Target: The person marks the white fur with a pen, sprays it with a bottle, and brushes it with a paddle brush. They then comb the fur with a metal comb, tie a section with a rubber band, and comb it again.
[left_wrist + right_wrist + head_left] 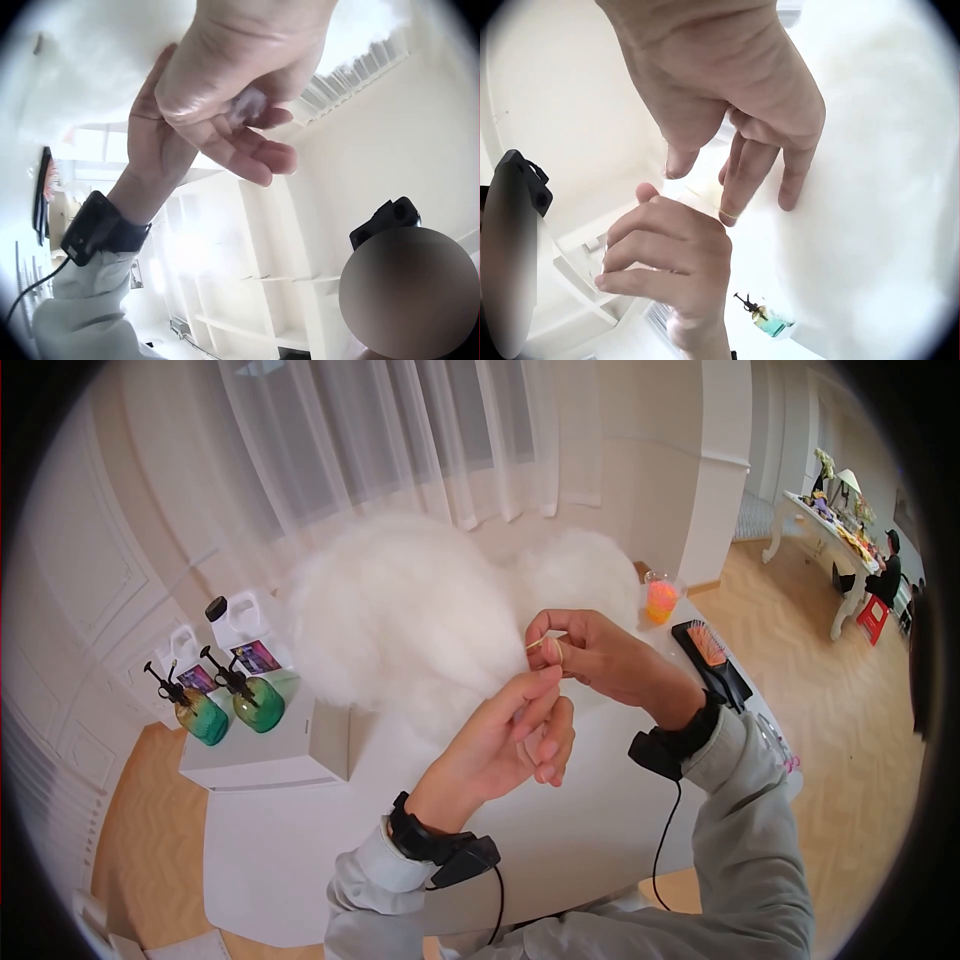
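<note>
A big mound of white fluffy fibre lies beyond both hands. My right hand is at its near side, a thin yellow band stretched between its spread thumb and a finger. My left hand is just below and left of it, thumb and forefinger up close to the right fingertips, the other fingers loosely curled. In the left wrist view a whitish wisp shows inside the curled left hand. Whether the left fingertips touch the band is unclear.
At left, two green spray bottles and white jugs stand on a white box. Across the table at right are a cup of orange bits and a black brush. A seated person is in the background.
</note>
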Tool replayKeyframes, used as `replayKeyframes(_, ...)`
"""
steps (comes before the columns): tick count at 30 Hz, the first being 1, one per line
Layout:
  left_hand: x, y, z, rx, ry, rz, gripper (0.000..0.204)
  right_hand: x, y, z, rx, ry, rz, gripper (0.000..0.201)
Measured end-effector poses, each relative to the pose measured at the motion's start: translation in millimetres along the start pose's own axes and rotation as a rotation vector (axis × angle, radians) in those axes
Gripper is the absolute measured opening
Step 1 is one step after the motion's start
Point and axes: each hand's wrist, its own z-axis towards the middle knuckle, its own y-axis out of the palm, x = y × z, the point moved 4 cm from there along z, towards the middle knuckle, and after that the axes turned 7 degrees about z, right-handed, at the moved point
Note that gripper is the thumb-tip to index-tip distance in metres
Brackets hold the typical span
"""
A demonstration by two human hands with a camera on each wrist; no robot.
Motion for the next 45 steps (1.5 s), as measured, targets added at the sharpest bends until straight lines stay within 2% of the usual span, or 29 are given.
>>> replayKeyframes(2, -4, 0, 1, -0.081, -0.017, -0.256, 0.054, 0, 1, 2, -0.035, -0.022, 0.004, 0.023)
replayKeyframes(7, -12, 3, 7, -0.147, -0.019, -0.335, 0.059, 4, 4, 10, -0.163, 0.039, -0.083, 0.031)
replayKeyframes(11, -17, 5, 9, -0.185, -0.059, -0.432, 0.058, 4, 5, 14, -0.179, 0.051, -0.131, 0.035)
replayKeyframes(19, -17, 2, 10, -0.227, -0.049, -0.386, 0.056, 1, 16, 14, -0.279, 0.106, -0.053, 0.036)
replayKeyframes(25, -18, -1, 10, -0.215, -0.024, -0.365, 0.054, 1, 31, 13, -0.247, 0.247, 0.215, 0.029)
replayKeyframes(30, -23, -7, 11, -0.192, -0.037, -0.300, 0.057, 0, 32, 13, -0.212, 0.263, 0.214, 0.025)
replayKeyframes(33, -26, -7, 8, -0.250, -0.014, -0.328, 0.052, 3, 31, 15, -0.181, 0.252, 0.188, 0.022)
replayKeyframes(35, -28, -4, 0, -0.164, 0.018, -0.132, 0.039, 5, 32, 16, -0.165, 0.243, 0.165, 0.021)
replayKeyframes(36, -27, 2, -4, -0.165, 0.016, -0.133, 0.039, 5, 34, 16, -0.127, 0.240, 0.145, 0.020)
replayKeyframes(38, -25, 17, -16, -0.108, -0.105, 0.289, 0.029, 6, 33, 15, -0.086, 0.236, 0.130, 0.019)
replayKeyframes(39, -23, 21, -22, -0.084, -0.166, 0.389, 0.016, 6, 33, 15, -0.092, 0.223, 0.137, 0.019)
replayKeyframes(40, -21, 29, -28, -0.084, -0.170, 0.389, 0.016, 6, 33, 15, -0.098, 0.209, 0.144, 0.018)
replayKeyframes(42, -13, 35, -43, 0.171, 0.055, 0.693, 0.007, 9, 31, 14, -0.067, 0.198, 0.177, 0.018)
replayKeyframes(43, -11, 32, -50, 0.272, 0.203, 0.697, 0.012, 10, 31, 13, -0.038, 0.187, 0.206, 0.018)
replayKeyframes(44, -10, 31, -52, 0.274, 0.201, 0.696, 0.012, 11, 32, 13, -0.038, 0.189, 0.208, 0.018)
replayKeyframes(45, -3, 26, -58, 0.415, 0.331, 0.764, 0.010, 10, 33, 12, -0.019, 0.179, 0.241, 0.016)
